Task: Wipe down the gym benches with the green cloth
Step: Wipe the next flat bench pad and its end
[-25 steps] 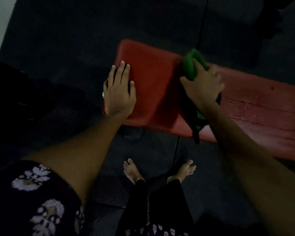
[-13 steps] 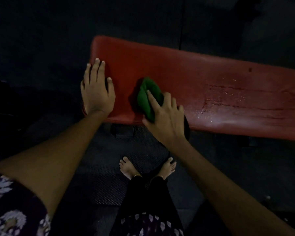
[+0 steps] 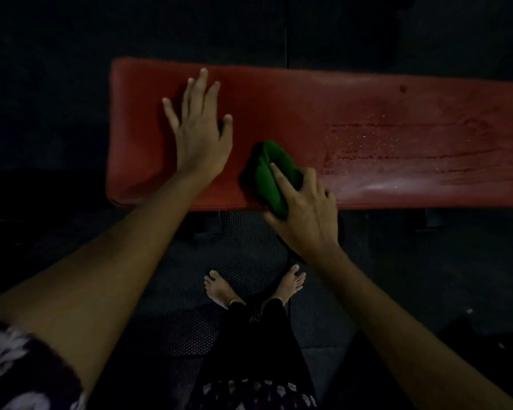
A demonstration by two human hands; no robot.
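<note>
Our left hand (image 3: 200, 140) lies flat with fingers spread on the red bench (image 3: 367, 113) tabletop, while our right hand (image 3: 305, 214) grips the bunched green cloth (image 3: 271, 173) pressed against the pad's near edge, just beside the left

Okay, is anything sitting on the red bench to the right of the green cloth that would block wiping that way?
Nothing visible does. The right hand holds the green cloth near the front edge of the red bench; rightward there are only wet droplets. The left hand rests flat on the cloth's other side.
</note>
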